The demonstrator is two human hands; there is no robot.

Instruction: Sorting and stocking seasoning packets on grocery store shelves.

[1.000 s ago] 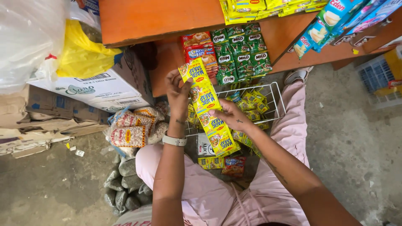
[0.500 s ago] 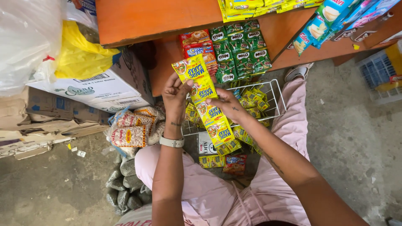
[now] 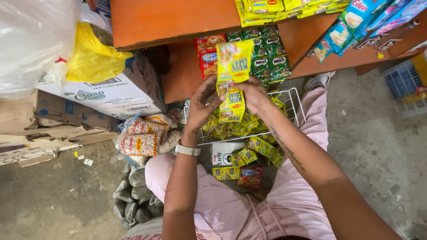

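Holding sachet strip (image 3: 233, 75) above basket rim (image 3: 297, 103)

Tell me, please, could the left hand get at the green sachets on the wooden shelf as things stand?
Probably yes: the green sachets sit just beyond the left hand with open space between, but that hand and the right hand are both holding the yellow sachet strip.

I see my left hand (image 3: 201, 106) and right hand (image 3: 254, 94) gripping a yellow sachet strip (image 3: 233, 75) over the wire basket (image 3: 297, 101).
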